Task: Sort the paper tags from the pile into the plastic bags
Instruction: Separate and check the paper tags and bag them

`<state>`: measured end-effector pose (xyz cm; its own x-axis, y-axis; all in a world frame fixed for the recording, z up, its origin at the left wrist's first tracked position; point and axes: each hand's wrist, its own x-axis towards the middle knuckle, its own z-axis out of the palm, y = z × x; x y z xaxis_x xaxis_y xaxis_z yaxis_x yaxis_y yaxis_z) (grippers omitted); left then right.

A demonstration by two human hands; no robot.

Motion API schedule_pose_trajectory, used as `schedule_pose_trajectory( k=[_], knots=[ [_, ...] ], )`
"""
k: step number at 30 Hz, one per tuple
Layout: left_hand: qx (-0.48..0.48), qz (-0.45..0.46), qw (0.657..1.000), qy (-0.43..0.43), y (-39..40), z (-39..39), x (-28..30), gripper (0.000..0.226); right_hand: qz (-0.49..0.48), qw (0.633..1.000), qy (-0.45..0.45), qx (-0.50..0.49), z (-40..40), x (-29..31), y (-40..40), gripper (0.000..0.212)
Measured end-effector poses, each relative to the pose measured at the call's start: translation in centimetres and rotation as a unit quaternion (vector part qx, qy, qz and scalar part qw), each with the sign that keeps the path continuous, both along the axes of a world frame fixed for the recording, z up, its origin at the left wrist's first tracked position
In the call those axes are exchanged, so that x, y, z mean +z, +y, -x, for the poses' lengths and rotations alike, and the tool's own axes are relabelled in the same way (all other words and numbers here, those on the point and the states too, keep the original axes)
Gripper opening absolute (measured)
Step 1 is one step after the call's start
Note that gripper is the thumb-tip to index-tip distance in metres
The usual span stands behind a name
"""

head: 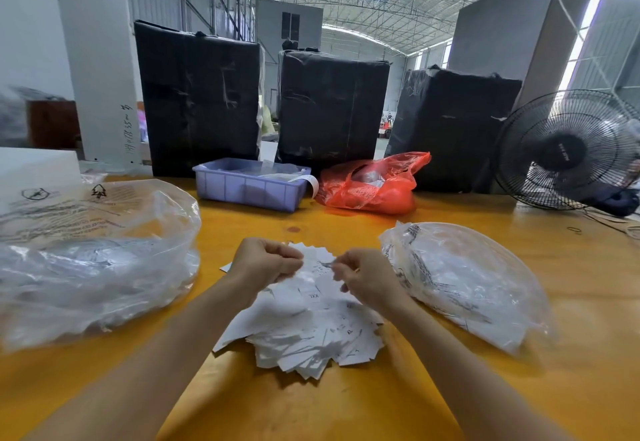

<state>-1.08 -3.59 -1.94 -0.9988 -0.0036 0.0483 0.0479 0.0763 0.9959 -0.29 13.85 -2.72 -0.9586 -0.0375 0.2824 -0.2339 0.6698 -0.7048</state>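
A pile of white paper tags [304, 333] lies on the yellow table [346, 406] in front of me, some printed with size letters. My left hand [265, 262] hovers over the far part of the pile with its fingers curled, pinching tags. My right hand [363, 279] is beside it, fingertips pinching a tag between the two hands. A large clear plastic bag [90, 260] holding white tags lies to the left. A smaller clear plastic bag [464, 281] with tags lies to the right.
A purple plastic bin [249, 187] and a red plastic bag [374, 184] sit at the table's far side. Behind them stand three tall black-wrapped bundles [332, 108]. A black fan [568, 149] stands at the far right.
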Motion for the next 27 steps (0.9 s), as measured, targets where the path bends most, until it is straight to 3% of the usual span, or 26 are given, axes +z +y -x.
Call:
schedule_pose_trajectory(
  k=[2,5,7,10,12,17,21,27],
  knots=[
    [0.020,-0.027,0.999,-0.010,-0.3,0.3,-0.1,0.005,-0.082,0.997,0.002,0.008,0.0,-1.0,0.1,0.025],
    [0.042,-0.053,0.998,-0.020,-0.4,0.5,-0.4,0.011,-0.128,0.992,0.005,0.015,-0.1,-2.0,-1.3,0.048],
    [0.051,-0.065,0.996,-0.023,-0.5,0.7,-0.6,0.016,-0.176,0.984,-0.004,-0.003,0.2,-2.2,-2.3,0.050],
    [0.057,-0.072,0.995,-0.031,-0.5,0.9,-0.8,0.017,-0.156,0.987,-0.040,-0.009,0.6,-2.3,-2.8,0.043],
    [0.057,-0.076,0.995,-0.035,-0.5,1.0,-0.9,0.017,-0.144,0.988,-0.055,-0.001,0.8,-2.4,-2.4,0.055],
    [0.057,-0.075,0.995,-0.041,-0.6,0.9,-0.9,0.016,-0.220,0.973,-0.064,0.023,1.1,-2.4,-1.2,0.062],
    [0.052,-0.066,0.996,-0.042,-0.7,0.9,-0.9,0.015,-0.235,0.968,-0.082,-0.021,1.3,-2.2,0.0,0.080],
    [0.044,-0.057,0.996,-0.047,-0.5,0.9,-1.2,0.013,-0.182,0.982,-0.052,-0.002,1.0,-2.2,0.3,0.053]
  ],
)
